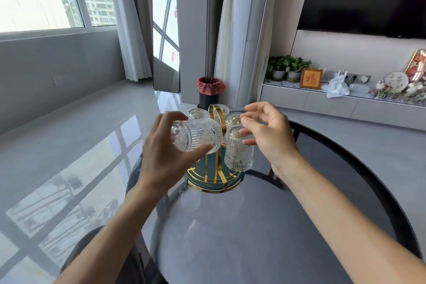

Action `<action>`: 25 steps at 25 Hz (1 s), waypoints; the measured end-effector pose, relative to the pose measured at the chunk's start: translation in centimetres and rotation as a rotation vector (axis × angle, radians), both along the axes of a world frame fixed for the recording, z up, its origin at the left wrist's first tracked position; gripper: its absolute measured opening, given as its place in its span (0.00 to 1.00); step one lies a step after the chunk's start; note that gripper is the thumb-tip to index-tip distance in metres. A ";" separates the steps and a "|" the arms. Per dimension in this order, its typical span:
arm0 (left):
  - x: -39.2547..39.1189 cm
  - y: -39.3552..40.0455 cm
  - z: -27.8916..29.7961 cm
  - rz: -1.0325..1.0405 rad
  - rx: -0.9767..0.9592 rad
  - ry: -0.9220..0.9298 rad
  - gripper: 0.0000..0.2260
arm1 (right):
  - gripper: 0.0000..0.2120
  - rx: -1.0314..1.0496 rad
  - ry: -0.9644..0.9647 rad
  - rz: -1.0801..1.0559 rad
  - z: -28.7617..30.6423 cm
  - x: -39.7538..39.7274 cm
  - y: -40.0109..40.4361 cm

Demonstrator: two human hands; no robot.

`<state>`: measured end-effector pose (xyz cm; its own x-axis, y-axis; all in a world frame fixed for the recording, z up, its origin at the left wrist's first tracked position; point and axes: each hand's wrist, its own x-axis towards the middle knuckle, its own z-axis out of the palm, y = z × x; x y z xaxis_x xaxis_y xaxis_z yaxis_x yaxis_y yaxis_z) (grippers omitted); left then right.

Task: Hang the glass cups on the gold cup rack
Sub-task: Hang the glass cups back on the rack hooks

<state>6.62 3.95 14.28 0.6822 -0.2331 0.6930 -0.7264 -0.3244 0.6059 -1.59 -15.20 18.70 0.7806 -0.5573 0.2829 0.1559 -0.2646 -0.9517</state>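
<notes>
The gold cup rack [216, 180] with a teal round base stands at the far edge of a round glass table [253, 226]. Several ribbed glass cups hang upside down on its prongs, the nearest [238, 157] at the front right. My left hand [166, 154] grips another ribbed glass cup [196, 137], tilted on its side, just above the rack's left side. My right hand [269, 131] hovers with fingers spread beside the hung cups on the right, its fingertips close to the top of the front right cup, holding nothing.
A black bin with a red bag [209, 92] stands on the floor behind the table. A low cabinet [322, 101] with plants, a frame and ornaments runs along the right wall under a dark screen. Glossy grey floor lies to the left.
</notes>
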 end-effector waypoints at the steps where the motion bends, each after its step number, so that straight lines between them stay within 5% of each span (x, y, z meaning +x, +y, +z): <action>1: 0.1 0.0 -0.3 0.000 0.088 -0.024 0.31 | 0.07 -0.029 0.000 -0.037 0.2 0.2 -0.6; 10: 1.5 -4.3 -2.4 -0.085 0.415 -0.038 0.34 | 0.17 -0.507 0.388 0.034 0.1 5.2 0.2; 14: 2.0 -4.8 -2.8 -0.150 0.479 -0.042 0.30 | 0.09 -0.406 0.395 -0.003 -0.7 7.3 0.3; 18: 1.8 -5.1 -3.2 -0.224 0.479 -0.047 0.28 | 0.19 -0.581 0.401 -0.159 -1.6 7.4 0.0; 25: 0.3 -8.5 -2.9 -0.453 0.479 -0.049 0.26 | 0.19 -0.633 0.395 -0.381 -2.1 2.7 -3.3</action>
<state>6.93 -4.50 11.41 0.4145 -0.7797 0.4693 -0.8774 -0.2055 0.4334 1.15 -18.48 16.63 0.6787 -0.6307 0.3763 -0.3659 -0.7346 -0.5714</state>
